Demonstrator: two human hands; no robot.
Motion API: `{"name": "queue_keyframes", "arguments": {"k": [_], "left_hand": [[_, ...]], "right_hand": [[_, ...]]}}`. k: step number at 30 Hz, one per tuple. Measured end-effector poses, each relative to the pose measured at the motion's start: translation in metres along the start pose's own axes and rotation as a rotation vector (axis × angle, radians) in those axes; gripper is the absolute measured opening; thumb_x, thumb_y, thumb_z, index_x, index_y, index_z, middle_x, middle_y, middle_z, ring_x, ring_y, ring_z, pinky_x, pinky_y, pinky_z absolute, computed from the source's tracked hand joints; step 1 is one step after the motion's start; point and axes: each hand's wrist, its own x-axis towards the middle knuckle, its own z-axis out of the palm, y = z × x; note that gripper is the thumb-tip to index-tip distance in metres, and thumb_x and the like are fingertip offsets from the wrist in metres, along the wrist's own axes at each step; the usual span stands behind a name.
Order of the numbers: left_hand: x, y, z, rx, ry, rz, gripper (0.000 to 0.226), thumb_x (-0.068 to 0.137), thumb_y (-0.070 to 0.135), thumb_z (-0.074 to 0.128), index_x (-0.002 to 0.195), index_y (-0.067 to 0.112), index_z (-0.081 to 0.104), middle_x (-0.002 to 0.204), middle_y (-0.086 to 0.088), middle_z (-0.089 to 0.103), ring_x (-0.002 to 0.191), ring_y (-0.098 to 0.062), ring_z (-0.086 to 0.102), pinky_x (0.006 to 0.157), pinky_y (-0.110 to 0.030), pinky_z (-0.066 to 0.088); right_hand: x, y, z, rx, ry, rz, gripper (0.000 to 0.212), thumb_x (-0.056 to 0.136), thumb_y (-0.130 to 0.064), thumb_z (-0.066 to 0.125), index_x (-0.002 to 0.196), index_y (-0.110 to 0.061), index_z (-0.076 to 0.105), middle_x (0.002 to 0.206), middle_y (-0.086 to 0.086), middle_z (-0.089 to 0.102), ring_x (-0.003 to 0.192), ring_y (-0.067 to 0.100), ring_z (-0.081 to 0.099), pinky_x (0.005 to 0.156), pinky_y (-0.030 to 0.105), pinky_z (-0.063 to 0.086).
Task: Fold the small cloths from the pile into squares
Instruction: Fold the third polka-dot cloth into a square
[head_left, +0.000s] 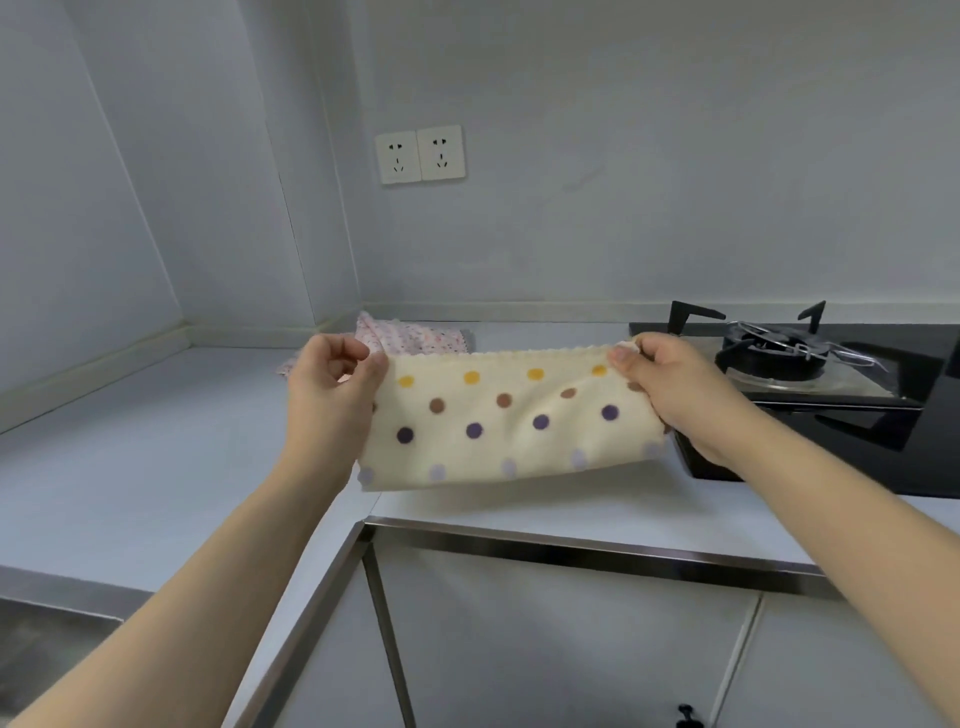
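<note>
A cream cloth with yellow, brown and purple dots (511, 423) hangs stretched in the air above the grey counter (130, 467). It looks doubled over, its scalloped edges uppermost. My left hand (332, 395) pinches its upper left corner and my right hand (675, 389) pinches its upper right corner. Behind the cloth, near the wall corner, lies a pile of white cloths with small pink dots (410, 335), partly hidden by my left hand and the held cloth.
A black gas hob with a burner grate (789, 358) sits on the counter at the right. Two wall sockets (421, 154) are above the counter. The counter's metal front edge (571, 545) and cabinet doors lie below. A dark sink edge shows at bottom left.
</note>
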Motion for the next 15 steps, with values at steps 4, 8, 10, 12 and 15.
{"name": "queue_keyframes", "arguments": {"k": [4,8,10,12,15], "left_hand": [[-0.004,-0.026,0.002,0.337,-0.048,-0.016,0.005,0.097,0.026,0.052,0.1,0.022,0.05,0.096,0.006,0.057,0.088,-0.019,0.057,0.075,-0.038,0.049],[-0.016,-0.041,0.009,0.578,-0.192,0.146,0.02,0.099,0.022,0.045,0.117,0.014,0.049,0.112,0.005,0.05,0.102,-0.018,0.05,0.083,-0.026,0.039],[-0.024,-0.04,0.017,0.59,-0.36,0.234,0.021,0.1,0.019,0.044,0.117,0.013,0.054,0.114,0.003,0.053,0.105,-0.016,0.05,0.08,-0.015,0.036],[-0.029,-0.045,0.023,0.725,-0.614,0.237,0.03,0.101,0.029,0.042,0.127,0.017,0.053,0.129,0.004,0.054,0.119,-0.014,0.046,0.095,-0.019,0.033],[-0.031,-0.058,0.019,0.997,-0.836,0.176,0.049,0.101,0.049,0.031,0.146,0.028,0.036,0.154,0.009,0.031,0.142,-0.013,0.024,0.115,-0.03,0.016]], "right_hand": [[0.014,0.007,0.013,-0.4,-0.027,0.089,0.023,0.097,-0.036,0.049,0.107,-0.016,0.057,0.1,0.005,0.064,0.082,0.022,0.065,0.066,0.033,0.049],[-0.003,0.007,0.059,-0.83,-0.088,-0.157,0.042,0.098,-0.036,0.038,0.137,-0.02,0.042,0.137,0.005,0.047,0.123,0.027,0.046,0.1,0.039,0.035],[-0.022,0.013,0.083,-0.865,-0.263,-0.206,0.047,0.1,-0.04,0.031,0.143,-0.023,0.037,0.148,0.003,0.037,0.133,0.024,0.036,0.108,0.038,0.027],[-0.033,0.023,0.092,-0.914,-0.4,-0.137,0.053,0.101,-0.044,0.021,0.151,-0.026,0.022,0.159,0.001,0.017,0.145,0.021,0.016,0.117,0.037,0.011],[-0.03,0.029,0.091,-0.947,-0.456,-0.025,0.058,0.1,-0.048,0.012,0.154,-0.028,0.004,0.162,0.0,-0.006,0.148,0.02,-0.006,0.119,0.039,-0.005]]}}
